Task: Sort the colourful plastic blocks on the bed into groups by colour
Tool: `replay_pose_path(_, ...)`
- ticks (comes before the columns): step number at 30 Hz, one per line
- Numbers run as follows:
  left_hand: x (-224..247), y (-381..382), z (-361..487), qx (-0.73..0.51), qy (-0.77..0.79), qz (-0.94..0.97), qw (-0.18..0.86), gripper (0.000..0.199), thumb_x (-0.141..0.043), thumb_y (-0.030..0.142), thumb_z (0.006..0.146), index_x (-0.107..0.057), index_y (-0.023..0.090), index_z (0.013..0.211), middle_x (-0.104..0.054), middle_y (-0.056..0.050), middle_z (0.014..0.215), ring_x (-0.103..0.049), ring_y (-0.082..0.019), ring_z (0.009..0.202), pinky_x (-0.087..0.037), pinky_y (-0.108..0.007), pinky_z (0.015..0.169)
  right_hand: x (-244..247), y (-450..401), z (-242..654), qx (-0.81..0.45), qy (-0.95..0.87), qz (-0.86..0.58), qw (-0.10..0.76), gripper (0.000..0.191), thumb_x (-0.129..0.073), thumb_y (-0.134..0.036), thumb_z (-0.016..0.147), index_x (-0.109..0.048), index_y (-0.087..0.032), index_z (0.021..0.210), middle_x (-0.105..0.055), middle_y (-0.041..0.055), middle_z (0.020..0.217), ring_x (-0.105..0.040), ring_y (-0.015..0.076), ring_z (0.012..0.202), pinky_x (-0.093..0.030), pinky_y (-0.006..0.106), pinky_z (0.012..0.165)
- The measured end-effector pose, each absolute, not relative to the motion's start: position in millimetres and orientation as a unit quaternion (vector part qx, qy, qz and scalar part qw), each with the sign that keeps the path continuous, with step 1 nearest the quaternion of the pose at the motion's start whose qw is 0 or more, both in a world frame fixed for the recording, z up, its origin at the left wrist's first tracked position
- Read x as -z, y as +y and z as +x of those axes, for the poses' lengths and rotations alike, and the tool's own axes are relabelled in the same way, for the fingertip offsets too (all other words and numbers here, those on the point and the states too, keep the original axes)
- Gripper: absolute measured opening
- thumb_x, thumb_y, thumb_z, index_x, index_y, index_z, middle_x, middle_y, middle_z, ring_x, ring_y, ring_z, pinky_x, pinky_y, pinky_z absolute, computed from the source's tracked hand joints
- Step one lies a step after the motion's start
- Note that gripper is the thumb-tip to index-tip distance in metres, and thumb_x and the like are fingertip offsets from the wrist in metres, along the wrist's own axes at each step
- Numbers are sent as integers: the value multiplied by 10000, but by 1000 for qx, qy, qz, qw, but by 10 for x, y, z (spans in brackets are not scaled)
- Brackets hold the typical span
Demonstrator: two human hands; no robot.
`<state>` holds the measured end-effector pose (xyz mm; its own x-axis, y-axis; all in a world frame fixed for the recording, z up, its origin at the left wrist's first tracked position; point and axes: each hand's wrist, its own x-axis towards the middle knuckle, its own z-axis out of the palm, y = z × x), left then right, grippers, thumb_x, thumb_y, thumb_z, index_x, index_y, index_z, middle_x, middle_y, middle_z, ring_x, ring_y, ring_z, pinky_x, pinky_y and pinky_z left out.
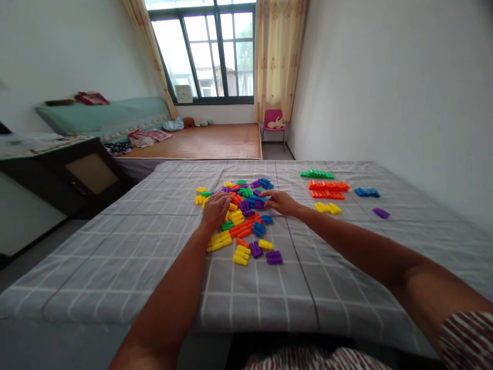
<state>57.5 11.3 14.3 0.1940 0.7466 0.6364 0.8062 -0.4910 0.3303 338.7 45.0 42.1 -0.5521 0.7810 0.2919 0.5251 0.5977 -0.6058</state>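
Note:
A loose pile of plastic building blocks in yellow, orange, green, blue and purple lies mid-table, each shaped like short tubes joined side by side. My left hand [216, 208] rests on the pile's left side, palm down, fingers stretched over the blocks. At its right edge, my right hand [283, 202] reaches in with thumb and index finger apart beside a blue block [256, 200]. A yellow block [241, 255] and a purple block [274, 257] lie at the near edge. To the right stand a green row [317, 174], orange rows [328, 186], a blue row [367, 192] and a yellow row [327, 208].
A single purple block [381, 213] lies to the right of the rows. The grey checked cloth [154, 267] covers the table. Beyond it are a bed [215, 141], a pink chair [273, 117] and a dark cabinet [77, 180]. A white wall runs along the right.

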Motion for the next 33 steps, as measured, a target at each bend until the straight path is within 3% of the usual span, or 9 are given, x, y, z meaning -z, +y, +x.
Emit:
replay_pose_path(5, -132, 131, 559, 397, -501, -768, 35, 330, -392, 348, 956, -684, 219, 1041, -691, -50, 1103, -587, -198, 1115, -429, -400, 1034, -625, 417, 3419, -242, -834, -397, 296, 254, -538, -216, 855, -677, -186, 1065, -686, 17, 789, -580, 114, 620, -450, 241, 618)
replay_pose_path(11, -140, 136, 538, 399, -505, -765, 34, 332, -388, 338, 955, -686, 211, 1029, -693, -56, 1093, -594, -196, 1103, -434, -395, 1030, -639, 478, 3381, -212, -856, -383, 274, 199, -564, -217, 842, -698, -173, 983, -693, 29, 801, -593, 137, 694, -433, 244, 637)
replay_pose_path(15, -147, 126, 545, 392, -510, -765, 27, 338, -380, 344, 956, -684, 212, 1024, -695, -55, 1081, -600, -195, 1090, -438, -392, 1024, -597, 408, 3311, -240, -901, -301, 200, 172, -575, -222, 846, -692, -170, 962, -702, 33, 886, -612, 138, 757, -447, 243, 703)
replay_pose_path(20, -142, 124, 536, 388, -516, -763, 25, 346, -375, 353, 961, -681, 204, 1021, -696, -55, 1073, -594, -193, 1089, -432, -382, 1024, -635, 179, 3243, -248, -953, -151, 86, 352, -729, -310, 750, -663, -177, 1069, -663, 79, 1068, -612, 183, 921, -457, 273, 792)
replay_pose_path(24, -149, 142, 489, 405, -539, -738, 31, 345, -372, 347, 958, -682, 202, 1005, -695, -60, 1066, -591, -193, 1087, -428, -370, 1022, -670, 185, 3299, -201, -962, -181, 41, 319, -746, -287, 730, -680, -155, 1014, -662, 88, 1002, -614, 173, 819, -452, 256, 698)
replay_pose_path(28, -167, 170, 416, 453, -581, -674, 55, 342, -368, 322, 948, -675, 188, 1017, -693, -73, 1061, -594, -204, 1070, -426, -380, 1014, -670, 393, 3295, -167, -957, -224, 77, 155, -641, -251, 819, -706, -160, 927, -688, 69, 917, -618, 165, 822, -445, 248, 719)
replay_pose_path(33, -123, 210, 339, 463, -629, -623, 43, 340, -369, 286, 927, -665, 174, 1053, -687, -92, 1076, -595, -226, 1052, -437, -405, 989, -625, 836, 3038, -88, -929, -330, 141, 230, -523, -155, 853, -703, -165, 998, -712, 70, 1008, -633, 171, 917, -445, 261, 816)
